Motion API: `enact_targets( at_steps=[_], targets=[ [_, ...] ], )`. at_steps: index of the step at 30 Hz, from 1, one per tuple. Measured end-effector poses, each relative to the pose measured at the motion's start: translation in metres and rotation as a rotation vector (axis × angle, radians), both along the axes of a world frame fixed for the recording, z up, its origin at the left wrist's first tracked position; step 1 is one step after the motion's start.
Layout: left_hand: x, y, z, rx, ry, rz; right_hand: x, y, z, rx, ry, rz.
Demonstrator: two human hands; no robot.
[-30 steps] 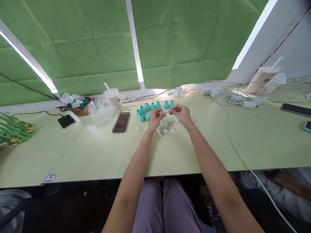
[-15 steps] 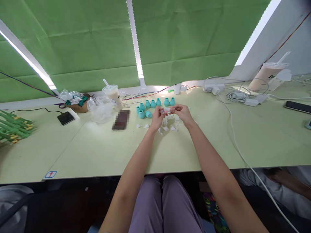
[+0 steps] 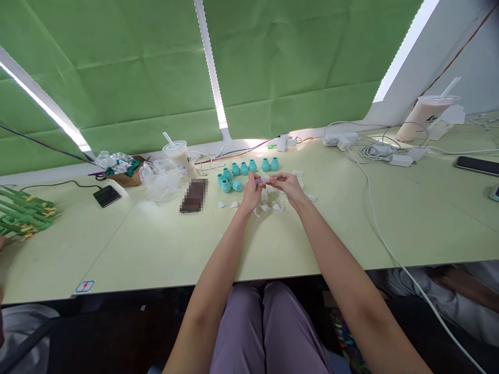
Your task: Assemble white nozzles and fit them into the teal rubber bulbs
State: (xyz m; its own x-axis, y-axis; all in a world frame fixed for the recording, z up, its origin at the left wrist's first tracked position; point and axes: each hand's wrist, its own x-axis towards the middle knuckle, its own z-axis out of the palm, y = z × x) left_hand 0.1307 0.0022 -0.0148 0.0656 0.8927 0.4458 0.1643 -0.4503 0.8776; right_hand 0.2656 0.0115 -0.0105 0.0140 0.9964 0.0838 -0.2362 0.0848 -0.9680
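Both my hands meet above the table, pinching a small whitish, partly clear piece (image 3: 265,180) whose kind is too small to make out. My left hand (image 3: 252,193) closes on its left end, and my right hand (image 3: 288,186) closes on its right end. Below the fingers lie several small white pieces (image 3: 276,206), some of them petal-like. Just behind and left of my hands stand several small turquoise vases (image 3: 244,168). One turquoise vase (image 3: 237,185) lies tipped on its side near my left hand.
A dark pixelated rectangle (image 3: 194,196), a plastic bag (image 3: 160,179) and a drink cup (image 3: 180,157) are at left. Green artificial stems (image 3: 24,210) lie far left. A white cable (image 3: 373,218) crosses the table at right, near a power strip (image 3: 340,139).
The view has shifted slightly. My hands still hold the small piece together, with the fingers slightly adjusted. A bit of another person's hand now shows at the far left edge.
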Motion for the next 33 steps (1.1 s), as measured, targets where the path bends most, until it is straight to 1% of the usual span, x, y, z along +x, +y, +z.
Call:
enact_targets(
  at_steps=[5, 7, 10, 14, 18, 21, 26, 29, 33],
  targets=[
    [0.000, -0.002, 0.000, 0.000, -0.044, -0.011, 0.000, -0.002, 0.001, -0.014, -0.007, 0.009],
    [-0.001, -0.001, -0.001, -0.038, -0.103, -0.046, 0.002, -0.003, 0.004, -0.013, -0.031, 0.027],
    [-0.003, 0.001, 0.001, -0.081, -0.194, -0.134, 0.005, -0.003, 0.008, 0.014, -0.013, 0.033],
    [-0.004, 0.003, 0.005, -0.067, -0.182, -0.193, 0.007, -0.001, 0.009, 0.038, 0.002, 0.017],
    [-0.003, 0.001, 0.008, -0.101, -0.187, -0.202, 0.008, 0.000, 0.010, 0.050, 0.020, 0.020],
    [-0.003, 0.000, 0.008, -0.103, -0.218, -0.210, 0.007, -0.002, 0.014, 0.054, -0.025, 0.005],
    [-0.006, 0.001, 0.003, -0.136, -0.164, -0.198, 0.009, -0.005, 0.017, 0.084, -0.131, 0.020],
    [-0.008, 0.002, 0.000, -0.120, -0.105, -0.174, 0.011, -0.005, 0.015, 0.099, -0.181, 0.037],
    [-0.009, 0.003, -0.002, -0.077, -0.047, -0.166, 0.014, -0.006, 0.016, 0.098, -0.161, 0.061]
  ],
)
